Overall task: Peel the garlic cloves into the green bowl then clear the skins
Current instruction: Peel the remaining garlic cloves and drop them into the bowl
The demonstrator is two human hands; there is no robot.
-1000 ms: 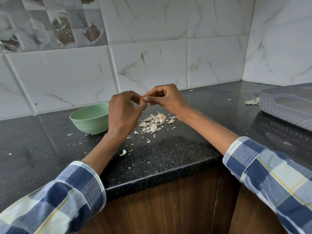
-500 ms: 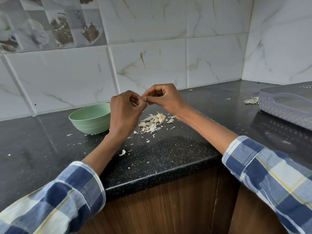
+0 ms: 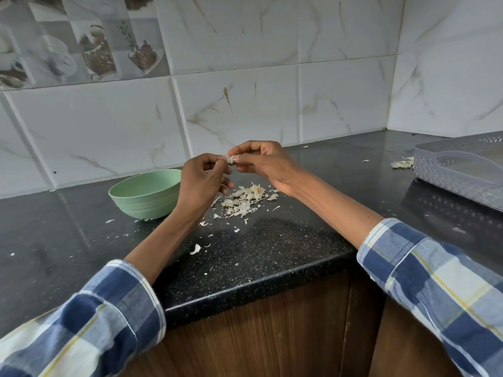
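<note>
Both hands are raised above the black speckled bench, meeting over a small pale garlic clove held between them. The left hand has its fingers curled in a narrow grip, thumb and fingertips pinching the clove's left end; the right hand pinches the other end between thumb and forefinger, its remaining fingers curled behind. The clove sits in the air — above the bench, not touching it, to the right of the green bowl and higher than its rim. The bowl stands upright on the bench just left of the left wrist; what lies inside cannot be seen from this angle. Below the hands a heap of papery skins is spread on the bench, with loose flakes scattered toward the near edge. At the far right a grey perforated tray rests on the bench, a smaller clump of skins just beside its left wall. Blue checked sleeves cover both forearms.
</note>
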